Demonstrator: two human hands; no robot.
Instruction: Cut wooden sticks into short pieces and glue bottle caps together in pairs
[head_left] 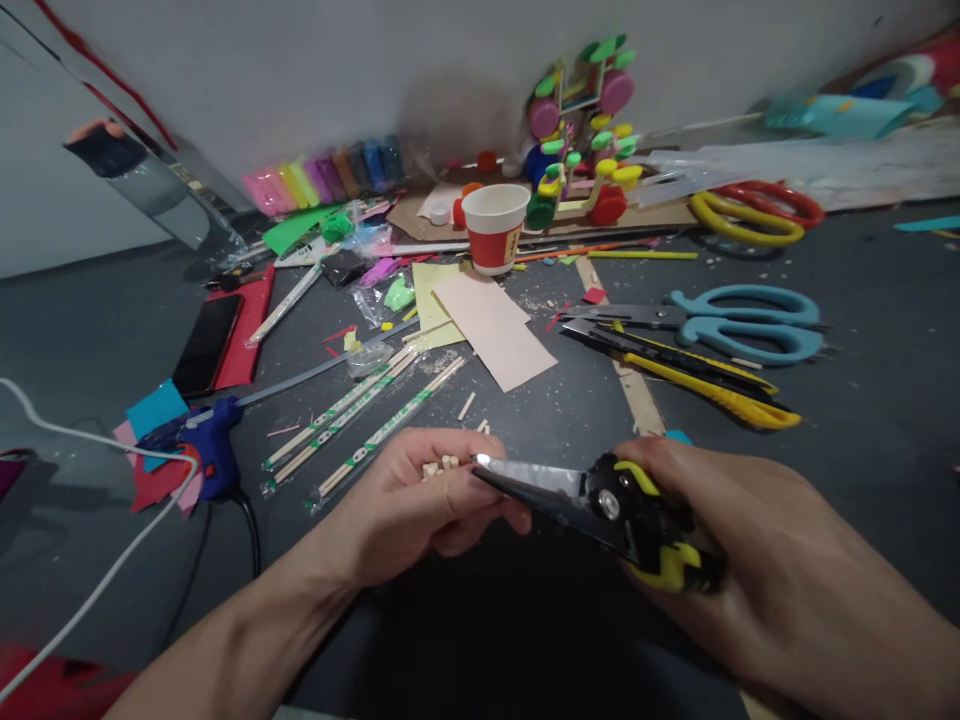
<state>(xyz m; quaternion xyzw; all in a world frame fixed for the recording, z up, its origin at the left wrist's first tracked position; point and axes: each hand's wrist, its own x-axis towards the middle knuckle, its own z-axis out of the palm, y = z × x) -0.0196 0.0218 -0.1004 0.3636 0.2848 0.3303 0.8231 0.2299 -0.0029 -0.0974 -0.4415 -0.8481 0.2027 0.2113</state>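
Note:
My left hand (420, 505) is closed around several short pale wooden stick pieces (441, 466), whose cut ends show above the thumb. My right hand (757, 540) grips black-and-yellow shears (609, 504), fingers wrapped about the handles. The blades point left, slightly apart, and their tips are at my left fingertips. Whether the blades touch a stick is hard to make out. Just beyond my left hand lies a loose stick bit (466, 405). Wrapped chopsticks (394, 425) with green-and-white print lie on the dark table left of it.
Blue-handled scissors (757, 325) and a yellow utility knife (712, 385) lie at the right. A paper cup (495, 230) stands behind pale paper (499, 335). At the left are a blue glue gun (214, 450), a phone (208, 345) and a bottle (157, 190). Colourful wheeled models (585, 190) stand behind.

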